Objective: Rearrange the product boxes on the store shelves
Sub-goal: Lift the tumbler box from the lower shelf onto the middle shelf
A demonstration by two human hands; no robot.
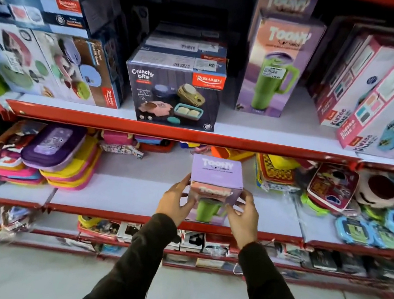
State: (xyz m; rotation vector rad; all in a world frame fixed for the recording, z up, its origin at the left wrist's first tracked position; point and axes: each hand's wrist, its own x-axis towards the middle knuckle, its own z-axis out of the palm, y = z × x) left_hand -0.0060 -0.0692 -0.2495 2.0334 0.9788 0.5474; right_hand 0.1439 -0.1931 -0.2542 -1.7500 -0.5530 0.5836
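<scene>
A tall lilac tumbler box point(216, 176) with a green mug printed on it stands upright near the front edge of the middle shelf point(131, 190). My left hand point(174, 201) grips its left side and my right hand point(242, 215) grips its right side. On the upper shelf point(284, 135) stand two matching lilac tumbler boxes point(275, 66), one behind the other. Left of them is a dark "Crunchy bite" box point(176, 96) with more boxes stacked behind it.
Lunch-set boxes point(48, 64) fill the upper shelf's left end, and pink-edged boxes point(391, 103) lean at its right. Stacked pencil cases point(51, 153) lie left on the middle shelf, with lunch boxes point(360, 223) to the right. Red shelf lips point(182, 135) jut forward. A tiled floor point(39, 277) lies below.
</scene>
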